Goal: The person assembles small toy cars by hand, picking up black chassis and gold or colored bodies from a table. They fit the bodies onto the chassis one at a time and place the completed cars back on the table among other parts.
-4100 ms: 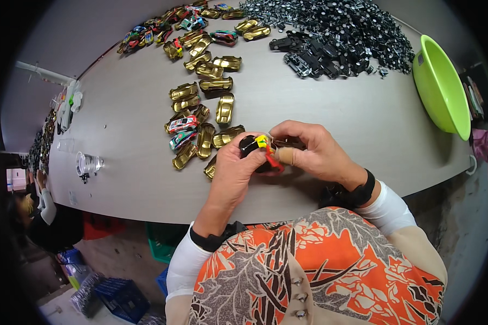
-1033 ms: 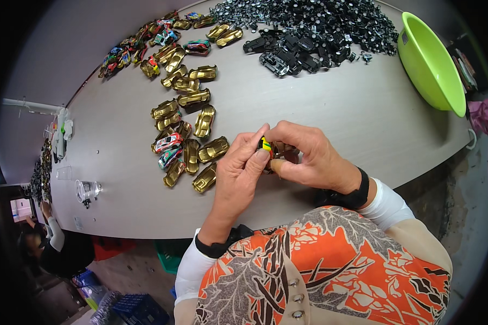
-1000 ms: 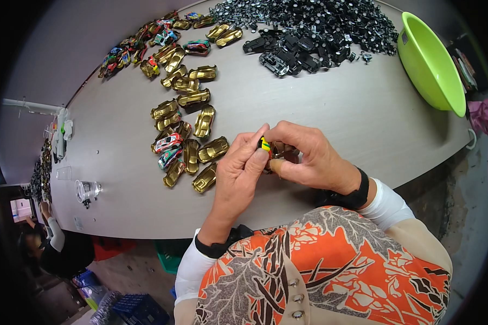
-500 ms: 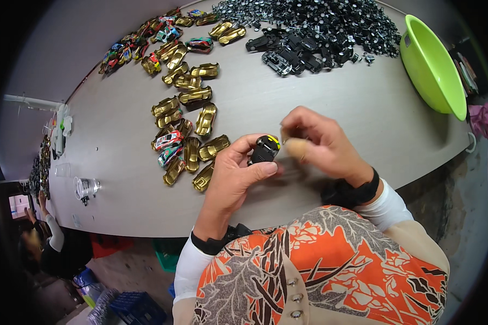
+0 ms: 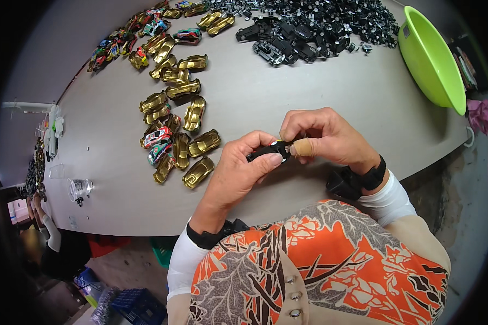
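Note:
My left hand (image 5: 236,168) is closed around a small toy car (image 5: 267,150), its black underside turned up and a bit of yellow at its far edge. At the car's right end, my right hand (image 5: 322,138) is pinched, with a tan bandage (image 5: 302,147) wrapped on its thumb. Whatever sits between those fingertips is mostly hidden; a small metallic glint shows there. Left of my hands lie several gold toy cars (image 5: 204,143), the nearest a short way from my left hand. A red and white toy car (image 5: 156,137) rests among them.
Black toy car bases and wheel parts (image 5: 309,40) are heaped at the far side. Colourful car bodies (image 5: 119,46) form a pile at far left. A green basin (image 5: 431,62) stands tilted at the right. Clear cup (image 5: 80,188) at left; another person (image 5: 59,244) works beyond it.
My right hand has moved from beside the toy car onto its right end. The car has tilted in my left hand. The view has shifted slightly.

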{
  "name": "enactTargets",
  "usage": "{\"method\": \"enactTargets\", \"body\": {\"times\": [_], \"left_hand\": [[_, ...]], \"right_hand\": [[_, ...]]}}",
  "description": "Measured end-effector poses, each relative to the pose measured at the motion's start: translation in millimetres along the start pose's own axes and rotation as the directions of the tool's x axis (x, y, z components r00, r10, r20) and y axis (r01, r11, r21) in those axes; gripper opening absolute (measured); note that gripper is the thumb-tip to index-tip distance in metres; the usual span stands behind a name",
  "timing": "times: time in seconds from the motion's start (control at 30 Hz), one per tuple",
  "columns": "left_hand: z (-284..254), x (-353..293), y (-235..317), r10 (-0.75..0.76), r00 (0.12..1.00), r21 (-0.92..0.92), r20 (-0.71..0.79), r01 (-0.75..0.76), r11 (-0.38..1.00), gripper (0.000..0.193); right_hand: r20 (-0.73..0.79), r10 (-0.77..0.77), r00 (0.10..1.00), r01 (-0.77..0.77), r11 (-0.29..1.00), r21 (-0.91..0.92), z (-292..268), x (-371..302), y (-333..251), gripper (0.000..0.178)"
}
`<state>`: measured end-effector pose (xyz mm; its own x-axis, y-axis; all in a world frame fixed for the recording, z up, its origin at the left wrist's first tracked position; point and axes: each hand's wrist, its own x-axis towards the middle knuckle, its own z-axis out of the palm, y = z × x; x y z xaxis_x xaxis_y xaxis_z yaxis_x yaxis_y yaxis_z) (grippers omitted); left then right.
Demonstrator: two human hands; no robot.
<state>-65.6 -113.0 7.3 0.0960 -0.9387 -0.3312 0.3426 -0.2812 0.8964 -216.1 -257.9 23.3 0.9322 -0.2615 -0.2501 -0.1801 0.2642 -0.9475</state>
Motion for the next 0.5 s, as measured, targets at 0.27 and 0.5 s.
{"method": "enactTargets", "body": {"times": [0.27, 0.5], "left_hand": [[5, 3, -4, 0.033, 0.998, 0.176, -0.059, -0.022, 0.984, 0.011], [2, -2, 6, -0.094, 0.994, 0.071, -0.062, 0.098, 0.993, 0.014]], "right_hand": [[-0.076, -0.259, 0.963, 0.198, 0.870, -0.451, 12, 7, 18, 0.010], [-0.128, -0.102, 0.987, 0.075, 0.978, -0.196, 11, 7, 16, 0.009]]}}
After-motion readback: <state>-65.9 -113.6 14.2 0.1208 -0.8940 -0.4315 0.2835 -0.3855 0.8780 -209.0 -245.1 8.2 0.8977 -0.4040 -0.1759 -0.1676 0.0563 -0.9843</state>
